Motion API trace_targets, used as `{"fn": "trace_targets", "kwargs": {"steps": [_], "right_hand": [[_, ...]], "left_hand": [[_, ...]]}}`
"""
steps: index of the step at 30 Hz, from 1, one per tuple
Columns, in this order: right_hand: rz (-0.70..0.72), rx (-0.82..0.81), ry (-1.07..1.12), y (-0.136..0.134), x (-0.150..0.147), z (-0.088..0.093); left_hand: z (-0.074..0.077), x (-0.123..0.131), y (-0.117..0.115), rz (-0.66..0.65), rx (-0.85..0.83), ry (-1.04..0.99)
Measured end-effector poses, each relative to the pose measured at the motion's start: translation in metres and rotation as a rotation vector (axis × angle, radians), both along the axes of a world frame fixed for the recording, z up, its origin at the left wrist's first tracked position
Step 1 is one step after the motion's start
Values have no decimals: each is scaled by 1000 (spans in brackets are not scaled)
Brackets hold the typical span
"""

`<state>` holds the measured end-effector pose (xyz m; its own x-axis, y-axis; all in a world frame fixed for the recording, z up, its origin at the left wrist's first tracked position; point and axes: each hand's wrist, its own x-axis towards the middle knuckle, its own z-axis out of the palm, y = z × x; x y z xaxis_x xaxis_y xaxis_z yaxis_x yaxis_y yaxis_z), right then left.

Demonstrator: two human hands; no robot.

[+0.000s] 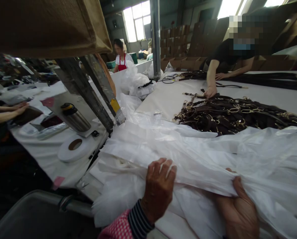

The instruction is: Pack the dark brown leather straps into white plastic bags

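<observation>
My left hand [159, 187] grips a fold of a big heap of thin white plastic bags [200, 156] at the near edge of the white table [168, 96]; its fingers curl over the fold. My right hand [238, 209] is tucked under the same sheet, thumb on top, pinching it. A pile of dark brown leather straps with brass buckles [235, 114] lies just beyond the plastic.
A person in black [223, 56] leans over the far side, one hand on the straps. Another person in a red apron [121, 61] stands further back. To the left lie a steel flask [75, 118], a white tape roll [73, 147] and someone's forearms [9, 113]. A slanted metal post [98, 96] crosses the left.
</observation>
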<state>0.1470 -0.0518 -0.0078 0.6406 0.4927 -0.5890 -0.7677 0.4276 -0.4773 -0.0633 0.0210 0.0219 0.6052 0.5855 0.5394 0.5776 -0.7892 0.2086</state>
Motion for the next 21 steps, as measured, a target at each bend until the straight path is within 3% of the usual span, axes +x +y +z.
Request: {"fn": "trace_targets", "kwargs": {"steps": [3, 7, 11, 15, 18, 21], "right_hand": [[-12, -24, 31, -1, -2, 4], [13, -28, -2, -2, -1, 2], [29, -45, 10, -1, 1, 1], [-1, -5, 19, 4, -5, -5], [30, 51, -52, -2, -4, -13], [-24, 56, -209, -29, 16, -15]], "left_hand": [[6, -25, 24, 79, -14, 144], [13, -37, 39, 68, -4, 267], [21, -50, 30, 1, 114, 94], [31, -67, 12, -89, 167, 124], [32, -84, 7, -169, 135, 106], [28, -98, 21, -308, -29, 2]]}}
